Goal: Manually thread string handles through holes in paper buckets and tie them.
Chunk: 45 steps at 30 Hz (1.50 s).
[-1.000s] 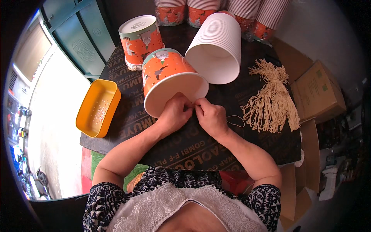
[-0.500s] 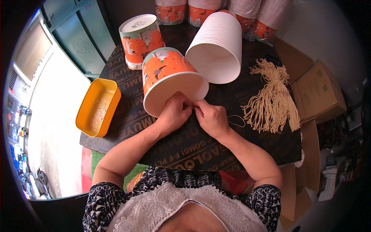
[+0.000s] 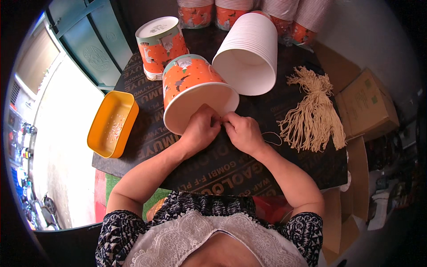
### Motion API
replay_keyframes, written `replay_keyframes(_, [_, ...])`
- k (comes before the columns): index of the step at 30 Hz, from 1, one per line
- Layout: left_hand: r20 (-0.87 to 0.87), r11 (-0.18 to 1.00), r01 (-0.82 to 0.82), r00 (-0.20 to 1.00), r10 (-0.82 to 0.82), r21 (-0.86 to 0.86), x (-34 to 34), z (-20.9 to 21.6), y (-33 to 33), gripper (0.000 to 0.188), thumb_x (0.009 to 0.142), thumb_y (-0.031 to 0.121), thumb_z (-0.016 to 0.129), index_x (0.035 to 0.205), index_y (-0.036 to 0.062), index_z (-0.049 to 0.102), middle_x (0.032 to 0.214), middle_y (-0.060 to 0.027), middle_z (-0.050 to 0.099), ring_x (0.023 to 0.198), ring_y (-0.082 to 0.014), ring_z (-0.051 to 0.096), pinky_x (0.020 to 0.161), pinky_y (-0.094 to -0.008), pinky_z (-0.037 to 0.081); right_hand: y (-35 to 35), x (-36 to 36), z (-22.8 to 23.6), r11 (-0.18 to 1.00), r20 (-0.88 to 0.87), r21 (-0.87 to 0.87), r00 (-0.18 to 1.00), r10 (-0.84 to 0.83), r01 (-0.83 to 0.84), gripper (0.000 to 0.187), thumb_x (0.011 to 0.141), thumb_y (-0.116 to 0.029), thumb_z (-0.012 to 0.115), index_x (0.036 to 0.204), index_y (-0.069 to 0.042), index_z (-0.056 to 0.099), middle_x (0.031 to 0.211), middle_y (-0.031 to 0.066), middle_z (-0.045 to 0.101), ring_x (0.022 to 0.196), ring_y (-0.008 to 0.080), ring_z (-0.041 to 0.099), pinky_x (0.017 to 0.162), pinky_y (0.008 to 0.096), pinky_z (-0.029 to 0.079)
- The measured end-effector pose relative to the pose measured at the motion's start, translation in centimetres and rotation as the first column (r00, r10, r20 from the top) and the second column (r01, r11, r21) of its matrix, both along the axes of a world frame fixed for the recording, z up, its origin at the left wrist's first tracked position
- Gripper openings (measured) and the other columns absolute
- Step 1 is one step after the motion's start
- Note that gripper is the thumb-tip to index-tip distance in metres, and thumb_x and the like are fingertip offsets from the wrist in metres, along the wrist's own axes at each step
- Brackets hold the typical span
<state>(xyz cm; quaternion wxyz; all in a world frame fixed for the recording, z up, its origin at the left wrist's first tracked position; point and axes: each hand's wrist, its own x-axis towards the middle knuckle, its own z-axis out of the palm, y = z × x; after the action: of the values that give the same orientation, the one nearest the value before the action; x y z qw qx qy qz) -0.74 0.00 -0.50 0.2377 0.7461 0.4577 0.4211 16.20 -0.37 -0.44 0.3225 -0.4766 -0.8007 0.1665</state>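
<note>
An orange paper bucket [image 3: 192,79] with dark and grey printed figures lies tilted on the table, its white-rimmed mouth facing me. My left hand [image 3: 201,126] is closed at the near right part of that rim, fingers partly inside the mouth. Against it, fingertip to fingertip, my right hand [image 3: 242,130] is pinched. A thin pale cord [image 3: 275,137] shows beside the right wrist and passes out of sight under that hand. The fingers cover the spot where cord and rim meet. Right of the hands lies a bundle of cream cords [image 3: 311,111].
A stack of white nested buckets [image 3: 247,53] lies behind, mouth forward. An upside-down orange bucket [image 3: 161,46] stands at back left. The yellow tub [image 3: 113,124] holds small bits near the left edge. Wrapped bucket stacks [image 3: 233,13] line the back; a cardboard box [image 3: 371,104] stands right.
Both hands stay at the bucket's rim with hardly any movement. The whole picture has shifted very slightly; nothing is visibly taken up or let go.
</note>
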Motion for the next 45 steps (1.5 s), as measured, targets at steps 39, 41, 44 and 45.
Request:
replay_keyframes(39, [0.033, 0.993, 0.085, 0.996, -0.082, -0.086, -0.3, 0.5, 0.3, 0.010, 0.075, -0.002, 0.059, 0.082, -0.0028, 0.066, 0.083, -0.0183, 0.064, 0.083, -0.0320, 0.062, 0.076, -0.0377, 0.049, 0.0, -0.3, 0.6, 0.985, -0.103, -0.161, 0.991, -0.085, 0.068, 0.013, 0.085, -0.010, 0.063, 0.093, -0.001, 0.066, 0.082, 0.0200, 0.066, 0.077, 0.0356, 0.067, 0.065, 0.0387, 0.052])
replay_keyframes(41, [0.024, 0.993, 0.084, 0.996, -0.082, -0.079, -0.3, 0.5, 0.3, 0.010, 0.074, -0.001, 0.060, 0.082, -0.0028, 0.066, 0.082, -0.0182, 0.064, 0.083, -0.0320, 0.062, 0.076, -0.0379, 0.048, 0.0, -0.3, 0.7, 0.985, -0.106, -0.160, 0.991, -0.086, 0.068, 0.013, 0.085, -0.010, 0.063, 0.093, -0.001, 0.066, 0.081, 0.0201, 0.066, 0.077, 0.0356, 0.067, 0.065, 0.0385, 0.052])
replay_keyframes(44, [0.002, 0.993, 0.075, 0.997, -0.075, -0.092, -0.3, 0.6, 0.2, 0.010, 0.073, 0.000, 0.063, 0.082, -0.0026, 0.066, 0.082, -0.0182, 0.063, 0.083, -0.0319, 0.061, 0.076, -0.0385, 0.048, 0.0, -0.3, 0.6, 0.986, -0.120, -0.152, 0.989, -0.082, 0.064, 0.013, 0.085, -0.010, 0.063, 0.093, -0.001, 0.067, 0.081, 0.0202, 0.066, 0.077, 0.0356, 0.067, 0.065, 0.0383, 0.052])
replay_keyframes(45, [-0.010, 0.992, 0.065, 0.998, -0.067, -0.111, -0.2, 0.6, 0.2, 0.010, 0.072, 0.001, 0.064, 0.081, -0.0025, 0.066, 0.082, -0.0182, 0.063, 0.083, -0.0320, 0.061, 0.076, -0.0389, 0.048, 0.0, -0.3, 0.5, 0.988, -0.130, -0.143, 0.988, -0.078, 0.059, 0.012, 0.085, -0.010, 0.063, 0.093, -0.001, 0.067, 0.081, 0.0202, 0.066, 0.077, 0.0355, 0.067, 0.064, 0.0383, 0.052])
